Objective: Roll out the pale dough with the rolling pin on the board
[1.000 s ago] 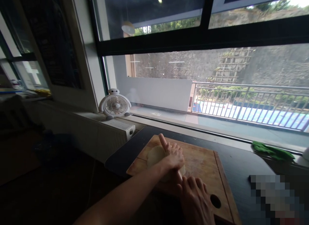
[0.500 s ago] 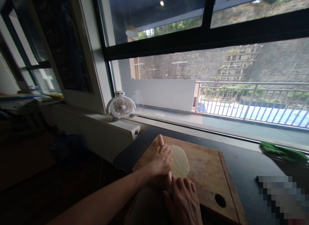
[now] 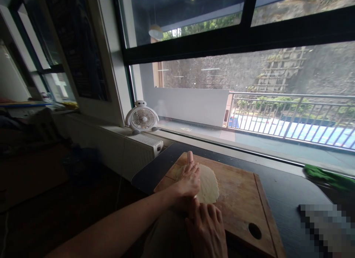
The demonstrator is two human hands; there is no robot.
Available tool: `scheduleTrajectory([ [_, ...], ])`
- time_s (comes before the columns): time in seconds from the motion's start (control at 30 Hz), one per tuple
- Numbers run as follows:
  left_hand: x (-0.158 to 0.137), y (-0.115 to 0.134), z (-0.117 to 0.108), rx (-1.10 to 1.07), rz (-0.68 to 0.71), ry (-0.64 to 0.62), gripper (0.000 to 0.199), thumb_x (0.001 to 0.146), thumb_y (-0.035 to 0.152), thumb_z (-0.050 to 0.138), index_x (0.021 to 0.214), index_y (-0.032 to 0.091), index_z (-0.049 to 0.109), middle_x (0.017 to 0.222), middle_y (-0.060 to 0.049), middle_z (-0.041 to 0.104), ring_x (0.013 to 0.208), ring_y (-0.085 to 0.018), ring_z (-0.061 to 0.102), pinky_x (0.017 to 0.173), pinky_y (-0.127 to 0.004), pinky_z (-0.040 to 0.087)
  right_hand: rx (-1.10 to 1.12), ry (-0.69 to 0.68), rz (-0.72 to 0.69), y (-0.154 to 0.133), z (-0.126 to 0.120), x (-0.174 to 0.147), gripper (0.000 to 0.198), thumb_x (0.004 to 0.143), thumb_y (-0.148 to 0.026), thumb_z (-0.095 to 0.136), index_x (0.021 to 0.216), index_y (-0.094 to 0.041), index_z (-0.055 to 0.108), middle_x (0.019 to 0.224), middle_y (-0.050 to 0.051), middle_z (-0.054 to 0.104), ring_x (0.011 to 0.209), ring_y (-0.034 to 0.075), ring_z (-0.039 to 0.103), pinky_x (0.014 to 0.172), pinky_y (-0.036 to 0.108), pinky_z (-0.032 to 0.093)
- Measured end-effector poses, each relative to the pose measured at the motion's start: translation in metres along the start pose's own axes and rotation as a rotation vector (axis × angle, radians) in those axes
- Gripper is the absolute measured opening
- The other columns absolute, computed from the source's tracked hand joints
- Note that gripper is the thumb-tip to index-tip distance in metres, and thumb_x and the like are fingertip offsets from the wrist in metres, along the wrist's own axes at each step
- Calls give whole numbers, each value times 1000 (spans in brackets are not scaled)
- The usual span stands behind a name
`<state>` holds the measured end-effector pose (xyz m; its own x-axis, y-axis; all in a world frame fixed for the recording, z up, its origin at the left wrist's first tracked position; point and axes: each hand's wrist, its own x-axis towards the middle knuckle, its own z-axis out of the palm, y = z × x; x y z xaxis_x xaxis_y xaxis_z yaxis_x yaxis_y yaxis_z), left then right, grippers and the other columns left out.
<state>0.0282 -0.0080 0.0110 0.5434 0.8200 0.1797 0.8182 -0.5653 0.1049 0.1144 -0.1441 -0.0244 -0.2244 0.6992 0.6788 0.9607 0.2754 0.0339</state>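
Pale dough [image 3: 210, 184], flat on the wooden board [image 3: 238, 187] atop the worktop [image 3: 283, 187]! Rolling pin [image 3: 190, 156] across its left part, held in both hands: left hand [image 3: 190, 181] farther out, right hand [image 3: 208, 223] closer. Press evenly, ease off at the rim. Down left, dim bluish shape [image 3: 83, 162], perhaps a container, contents too dark to tell.

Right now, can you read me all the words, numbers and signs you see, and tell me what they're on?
None can be read.
Dark poster on the wall: too dark and blurred.
Small pale marks low beyond the window: too small.
Pixelated thing at lower right: blocked out.
Rolling pin, dough and wooden board: no writing that I can see.
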Motion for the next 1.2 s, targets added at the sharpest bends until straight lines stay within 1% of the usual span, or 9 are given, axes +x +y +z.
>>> scheduleTrajectory([
  [0.1, -18, -23, -6, -50, -83, -18, 57, 86, 31, 30, 139, 11, 24, 147, -10, 16, 134, -24, 13, 108, -40, 14, 68, 29, 14, -19, 10, 4, 47, 77, -18, 50, 123, -14, 44, 78, 6, 54, 73, 22, 46, 69, 40, 38],
  [0.2, -20, -21, -7, -79, -83, 5, 59, 84, 28, 32, 139, 9, 23, 147, -11, 16, 134, -24, 14, 108, -37, 14, 101, 106, 22, -20, 16, 3, 47, 78, -17, 48, 124, -13, 43, 77, 5, 55, 73, 21, 47, 69, 39, 38],
  [0.43, 5, 33, 5, -41, -64, 24, 65, 75, 23, 40, 136, 4, 28, 144, -14, 24, 134, -29, 8, 109, -44, 11, 90, 203, -71, 17, 5, -20, 28, 84, -27, 45, 109, -16, 54, 74, 2, 58, 67, 16, 51, 64, 32, 36],
  [0.6, -2, 16, -1, -70, -56, 14, 62, 76, 19, 36, 137, 7, 28, 145, -12, 23, 134, -24, 12, 109, -38, 17, 77, 189, -77, 45, -13, -33, 26, 87, -26, 40, 107, -18, 53, 73, 1, 59, 68, 15, 51, 65, 31, 35],
  [0.7, -14, 3, -9, -108, -112, 41, 64, 75, 19, 40, 137, 8, 27, 145, -12, 25, 133, -26, 18, 107, -42, 20, 95, -13, 27, 69, -20, -3, 26, 87, -24, 42, 109, -22, 53, 84, 2, 60, 77, 16, 52, 70, 32, 37],
  [0.8, -39, 2, -12, -106, -120, 66, 70, 74, 23, 46, 139, 7, 23, 144, -15, 25, 131, -28, 22, 106, -43, 24, 173, -84, 60, 81, -10, 59, 27, 87, -25, 41, 109, -23, 56, 93, 3, 60, 86, 17, 51, 76, 33, 38],
  [0.93, -95, -1, 3, 5, -88, 299, 57, 84, 29, 38, 139, 18, 27, 138, -9, 39, 125, -24, 34, 103, -42, 27, 363, -138, -45, 55, 26, 134, 28, 89, -26, 38, 110, -24, 56, 104, 4, 57, 98, 15, 49, 85, 31, 38],
  [1.07, -137, -13, 24, 132, -43, 526, 47, 83, 35, 44, 128, 22, 44, 108, -7, 62, 103, -26, 51, 100, -48, 25, 485, -282, -266, 18, 54, 149, 29, 88, -29, 41, 112, -24, 55, 109, 2, 56, 102, 13, 48, 90, 29, 35],
  [1.2, -145, -19, 30, 94, -75, 582, 46, 83, 36, 45, 124, 16, 47, 92, -7, 62, 91, -24, 53, 99, -49, 24, 430, -332, -276, 2, 67, 145, 30, 90, -31, 35, 111, -26, 56, 109, 0, 58, 107, 13, 46, 95, 31, 29],
])
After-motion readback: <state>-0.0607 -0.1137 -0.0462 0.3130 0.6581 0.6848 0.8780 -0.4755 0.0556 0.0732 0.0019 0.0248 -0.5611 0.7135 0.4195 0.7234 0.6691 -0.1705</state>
